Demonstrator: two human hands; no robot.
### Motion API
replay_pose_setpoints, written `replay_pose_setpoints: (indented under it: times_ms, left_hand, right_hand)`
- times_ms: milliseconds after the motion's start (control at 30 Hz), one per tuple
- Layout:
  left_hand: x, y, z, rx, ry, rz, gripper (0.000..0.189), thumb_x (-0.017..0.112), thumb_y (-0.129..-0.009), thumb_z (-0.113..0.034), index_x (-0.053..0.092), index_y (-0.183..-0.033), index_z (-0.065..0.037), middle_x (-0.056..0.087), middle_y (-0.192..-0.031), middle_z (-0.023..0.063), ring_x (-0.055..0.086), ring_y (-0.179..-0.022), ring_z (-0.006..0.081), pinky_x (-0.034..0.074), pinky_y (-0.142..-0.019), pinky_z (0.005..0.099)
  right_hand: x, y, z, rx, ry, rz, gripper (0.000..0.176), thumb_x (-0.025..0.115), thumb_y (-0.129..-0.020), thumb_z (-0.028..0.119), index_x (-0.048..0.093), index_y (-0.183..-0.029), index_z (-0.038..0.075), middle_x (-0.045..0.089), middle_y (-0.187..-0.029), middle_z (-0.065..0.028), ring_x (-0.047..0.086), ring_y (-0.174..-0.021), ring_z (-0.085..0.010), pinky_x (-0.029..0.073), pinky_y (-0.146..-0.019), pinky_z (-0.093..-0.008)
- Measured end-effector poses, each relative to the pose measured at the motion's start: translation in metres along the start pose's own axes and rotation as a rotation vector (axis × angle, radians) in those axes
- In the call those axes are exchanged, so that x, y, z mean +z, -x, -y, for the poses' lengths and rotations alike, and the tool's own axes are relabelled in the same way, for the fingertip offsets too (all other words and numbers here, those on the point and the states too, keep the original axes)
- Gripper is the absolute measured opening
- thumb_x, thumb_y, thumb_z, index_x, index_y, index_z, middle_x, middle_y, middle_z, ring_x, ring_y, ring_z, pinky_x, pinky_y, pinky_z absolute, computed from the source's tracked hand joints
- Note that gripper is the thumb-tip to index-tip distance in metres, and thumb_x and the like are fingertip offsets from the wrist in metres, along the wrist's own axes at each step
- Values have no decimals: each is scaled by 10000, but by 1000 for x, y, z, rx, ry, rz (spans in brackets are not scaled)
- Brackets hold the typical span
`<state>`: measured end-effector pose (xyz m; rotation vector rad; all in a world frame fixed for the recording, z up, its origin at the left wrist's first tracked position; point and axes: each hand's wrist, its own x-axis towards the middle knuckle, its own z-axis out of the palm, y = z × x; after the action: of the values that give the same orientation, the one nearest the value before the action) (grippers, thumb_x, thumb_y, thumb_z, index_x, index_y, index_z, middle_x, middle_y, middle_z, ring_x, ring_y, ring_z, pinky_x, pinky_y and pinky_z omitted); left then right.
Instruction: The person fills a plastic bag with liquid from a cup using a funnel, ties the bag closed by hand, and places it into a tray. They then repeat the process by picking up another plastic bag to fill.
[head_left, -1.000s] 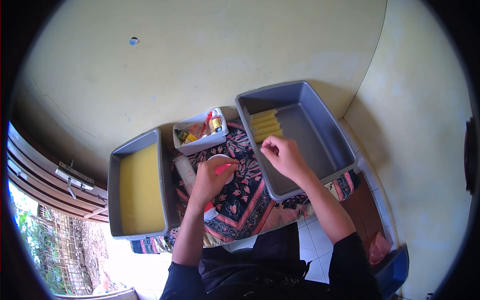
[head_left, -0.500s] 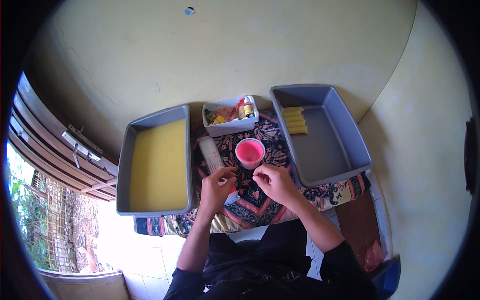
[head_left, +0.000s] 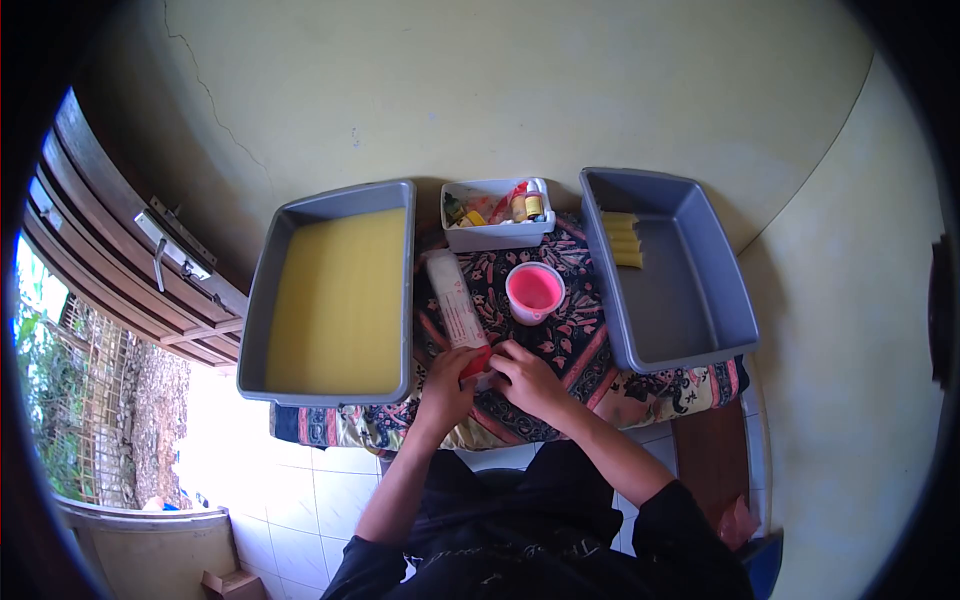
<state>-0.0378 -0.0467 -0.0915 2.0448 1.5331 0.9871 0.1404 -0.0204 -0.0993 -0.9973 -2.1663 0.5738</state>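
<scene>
Near the table's front, my left hand [head_left: 447, 392] has its fingers closed around a small red item [head_left: 476, 364] at the lower end of a long white plastic packet [head_left: 454, 300]. My right hand [head_left: 528, 381] touches the same spot from the right, its fingers bent together; what they pinch is too small to make out. Just beyond my right hand stands a white cup [head_left: 533, 312] with pink inside. The packet lies to the left of the cup on the patterned cloth [head_left: 510, 414].
At left is a grey tray [head_left: 406, 340] of yellow liquid. A grey tray [head_left: 672, 310] at right holds several yellow tubes [head_left: 623, 240]. Between them at the back, a white box [head_left: 497, 237] holds small bottles. A wall stands behind; a door is at left.
My right hand has moved left, away from the cup, and now meets my left hand at the red item. The view has shifted, so the trays and cup appear farther right.
</scene>
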Motion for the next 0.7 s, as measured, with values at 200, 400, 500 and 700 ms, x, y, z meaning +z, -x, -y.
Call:
replay_pose_setpoints:
  times_ms: [200,400,500,700]
  left_hand:
    - [1,-1,1,-58,102,0,369,635,-788,0,621,-1152,-59,641,-1073,161,615,-1012,324,479,-890,372]
    - [-1,-3,-1,-96,162,-1,352,620,-804,-3,630,-1151,-60,651,-1040,167,635,-977,316,491,-859,365]
    - [-3,-2,-3,-46,148,20,387,619,-768,11,623,-1150,-51,647,-1035,170,620,-970,330,476,-871,385]
    - [5,-5,5,58,101,2,332,643,-732,-4,651,-1062,-34,655,-992,156,605,-944,340,463,-860,412]
  right_hand:
    - [9,-5,-12,-105,112,7,193,673,-727,64,612,-910,53,563,-915,-102,614,-852,-300,528,-715,-406]
    - [10,-7,-14,-94,70,-22,151,636,-715,48,626,-865,52,599,-852,-101,626,-809,-293,528,-688,-403]
    - [11,-7,-14,-58,95,-7,137,637,-715,50,626,-851,56,616,-824,-101,633,-779,-297,525,-664,-401]
    - [8,-4,-7,-50,51,-92,89,647,-716,54,620,-801,55,634,-824,-109,638,-770,-298,520,-657,-400]
